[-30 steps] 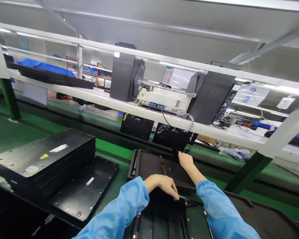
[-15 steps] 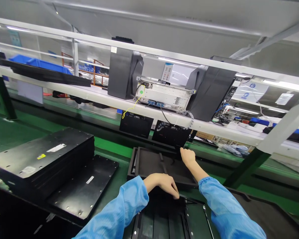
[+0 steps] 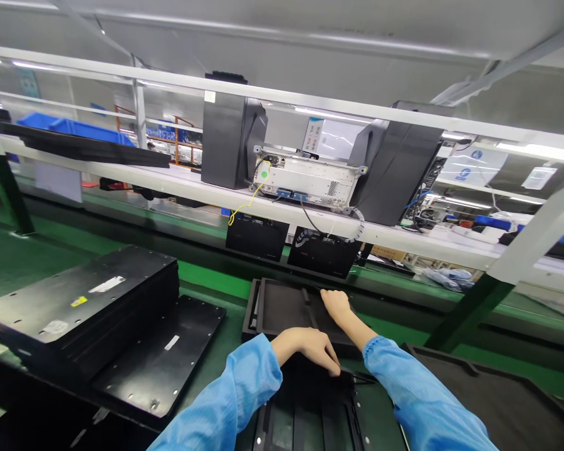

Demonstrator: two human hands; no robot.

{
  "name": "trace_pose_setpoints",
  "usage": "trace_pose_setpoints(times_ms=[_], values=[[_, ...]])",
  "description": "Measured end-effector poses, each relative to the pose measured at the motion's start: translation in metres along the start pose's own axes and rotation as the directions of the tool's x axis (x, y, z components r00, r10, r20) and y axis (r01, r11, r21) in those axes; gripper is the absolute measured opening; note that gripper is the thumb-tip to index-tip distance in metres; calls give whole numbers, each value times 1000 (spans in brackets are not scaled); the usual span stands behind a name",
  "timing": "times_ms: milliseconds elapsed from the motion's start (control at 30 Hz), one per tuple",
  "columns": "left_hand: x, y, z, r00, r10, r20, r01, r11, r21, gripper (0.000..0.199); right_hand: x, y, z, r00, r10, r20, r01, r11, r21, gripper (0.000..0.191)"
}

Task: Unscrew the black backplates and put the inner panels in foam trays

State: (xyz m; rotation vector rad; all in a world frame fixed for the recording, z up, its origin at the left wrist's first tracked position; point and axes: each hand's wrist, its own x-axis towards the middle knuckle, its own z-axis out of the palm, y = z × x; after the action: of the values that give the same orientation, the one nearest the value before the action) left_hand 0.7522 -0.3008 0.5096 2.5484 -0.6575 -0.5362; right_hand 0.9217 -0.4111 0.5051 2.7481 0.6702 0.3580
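Observation:
My left hand [image 3: 312,348] bends down over a dark mass on a black slotted frame [image 3: 301,431]. Its fingers are closed, and what they grip blends into the black beneath. Farther forward, my right hand [image 3: 336,307] is closed like a fist above a black foam-like tray [image 3: 282,304]. Something dark may be in that fist, but I cannot make it out. The frame lies on the green bench surface [image 3: 220,351], just in front of the tray. Both arms wear blue sleeves.
To the left lie a stack of black metal panels [image 3: 136,266] and a single black panel [image 3: 169,363]. Another dark tray [image 3: 493,388] rests at right. A white shelf [image 3: 395,241] crosses behind, carrying a metal unit [image 3: 310,178] between dark grey casings; a green-and-white post [image 3: 493,297] slants at right.
My right hand has moved left across the tray, from its right end towards the middle. My left hand stays nearly in place over the frame. The view has shifted slightly.

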Motion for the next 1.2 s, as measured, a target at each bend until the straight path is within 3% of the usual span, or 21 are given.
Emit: trace_pose_setpoints(times_ms=[200,433,567,667,733,833,900,933,1033,1100,1200], values=[[-5,3,3,1000,-14,-26,14,1000,-11,50,-4,-3,6,998,26,61,-35,988,148,41],[-7,4,5,998,-15,-53,14,1000,-11,47,-13,27,-24,999,25,24,-32,919,394,41],[-9,5,14,996,25,-83,-21,999,45,47,-62,60,-24,1000,25,-14,-14,862,506,41],[-19,12,38,978,109,-176,-83,985,149,45,-130,89,10,998,55,17,-54,793,607,49],[-29,19,64,960,150,-235,-88,963,253,40,-182,98,48,983,138,120,-178,558,811,63],[-39,28,113,940,170,-297,-41,917,398,37,-252,85,101,885,200,420,-447,116,887,80],[-43,30,142,911,205,-357,-12,880,475,40,-284,61,117,871,111,479,-451,-208,868,80],[-45,30,155,894,229,-385,1,859,512,42,-295,48,118,877,66,476,-434,-317,843,77],[-53,28,180,851,277,-447,55,798,600,44,-311,17,107,898,28,440,-380,-457,804,77],[-59,26,190,826,312,-470,72,768,637,42,-315,10,104,896,15,444,-388,-462,797,86],[-71,28,205,772,392,-500,72,727,683,38,-326,14,113,903,-10,430,-397,-403,825,90]])
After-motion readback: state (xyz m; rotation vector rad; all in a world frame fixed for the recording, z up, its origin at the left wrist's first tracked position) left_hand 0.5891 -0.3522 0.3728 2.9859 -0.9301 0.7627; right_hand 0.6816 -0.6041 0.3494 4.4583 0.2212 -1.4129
